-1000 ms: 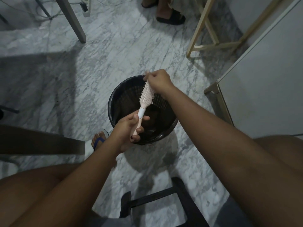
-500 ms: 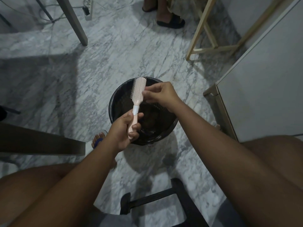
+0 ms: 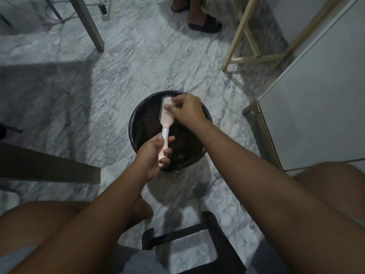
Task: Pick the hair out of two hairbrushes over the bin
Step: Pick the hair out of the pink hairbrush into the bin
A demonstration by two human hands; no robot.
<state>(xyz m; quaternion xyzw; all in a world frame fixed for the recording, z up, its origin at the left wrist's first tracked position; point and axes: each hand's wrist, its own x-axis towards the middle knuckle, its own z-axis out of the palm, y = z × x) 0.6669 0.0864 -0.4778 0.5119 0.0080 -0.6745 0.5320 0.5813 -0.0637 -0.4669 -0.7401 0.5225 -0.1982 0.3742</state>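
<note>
A pink hairbrush (image 3: 166,119) with a white collar is held over a round black bin (image 3: 138,123) on the marble floor. My left hand (image 3: 153,155) grips its handle at the bin's near edge, head pointing away from me. My right hand (image 3: 186,110) reaches in from the right, and its fingertips pinch at the bristles near the top of the brush head. Hair between those fingers is too fine to make out. Only one brush is in view.
A white cabinet (image 3: 316,95) stands at the right, a light wooden frame (image 3: 246,56) behind the bin, a grey table leg (image 3: 88,26) at the back left. Another person's sandalled feet (image 3: 203,22) are at the top. A black stool frame (image 3: 207,244) lies between my knees.
My right hand has moved from the brush's neck up to the top of the bristles. The brush head has turned slightly. The left hand keeps its grip on the handle.
</note>
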